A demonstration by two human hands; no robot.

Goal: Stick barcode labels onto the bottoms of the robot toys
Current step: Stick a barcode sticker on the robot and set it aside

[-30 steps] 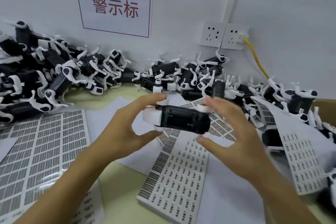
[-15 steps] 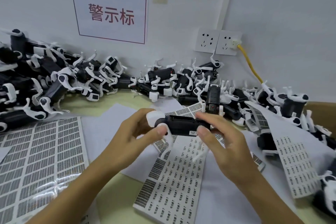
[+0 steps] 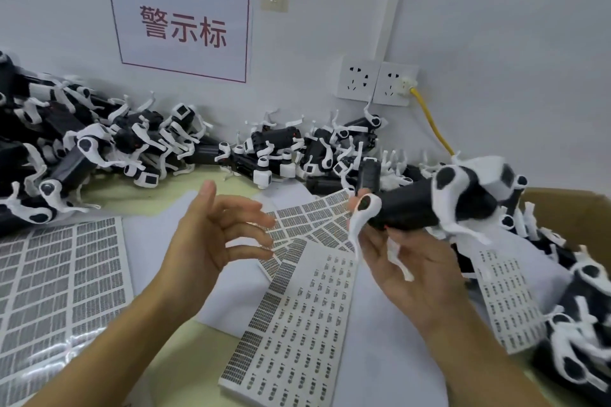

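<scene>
Holding one robot toy [image 3: 426, 205] at the right of centre, the right hand [image 3: 413, 261] is seen palm-up, its fingers curled under the black body. The toy's long axis runs from lower left to upper right in the frame, its white head end toward the upper right, over the edge of a cardboard box [image 3: 568, 208], and a white leg end toward the centre. The left hand [image 3: 211, 235] is held apart from the toy, left of centre, its fingers loosely spread and nothing gripped in it. The right hand is therefore the nearer one, in contact with the toy; the left lies well to the toy's left, above the label sheets.

One toy is held. The toys in the heap [image 3: 132, 149] along the wall, from the far left to the right edge, are too tangled to be counted. Label sheets are counted as at least four: one at the lower left [image 3: 59, 277], one at bottom centre [image 3: 297, 324], one fanned behind it [image 3: 317, 218], one at the right [image 3: 506, 294]. Whether a label is already on the toy's underside cannot be told. On the wall, one sign [image 3: 182, 23], two sockets [image 3: 373, 82] and one yellow cable [image 3: 429, 122] are seen. The desk [image 3: 205, 360] shows between the sheets.
</scene>
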